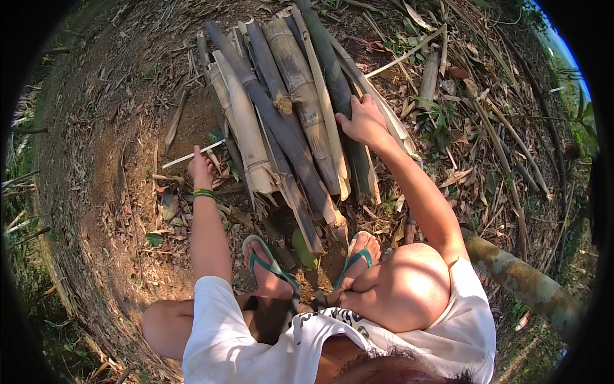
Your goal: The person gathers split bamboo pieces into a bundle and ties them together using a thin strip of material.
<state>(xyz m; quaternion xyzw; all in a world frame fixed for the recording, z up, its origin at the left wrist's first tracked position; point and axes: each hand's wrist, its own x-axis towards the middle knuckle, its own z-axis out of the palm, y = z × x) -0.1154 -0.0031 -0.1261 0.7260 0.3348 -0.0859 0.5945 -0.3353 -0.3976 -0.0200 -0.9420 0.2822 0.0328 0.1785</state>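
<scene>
A bundle of split bamboo pieces (pixel 300 96), some dark and some pale tan, lies on the ground in front of me. My left hand (pixel 201 169) is left of the bundle, its fingers closed on a thin pale strip (pixel 176 162) that runs toward the pile's left side. Another length of pale strip (pixel 406 55) sticks out on the far right; whether both join beneath the pile is hidden. Across the right part of the bundle, my right hand (pixel 364 121) grips a dark bamboo piece (pixel 329 61), thumb on its surface and fingers curled over.
Dry leaves and bamboo litter cover the brown soil (pixel 121 128). A mottled trunk or pole (pixel 524 278) lies at my right. A short bamboo piece (pixel 429 80) rests beyond the bundle's right side. My sandalled feet (pixel 268 265) are close to the bundle's near end.
</scene>
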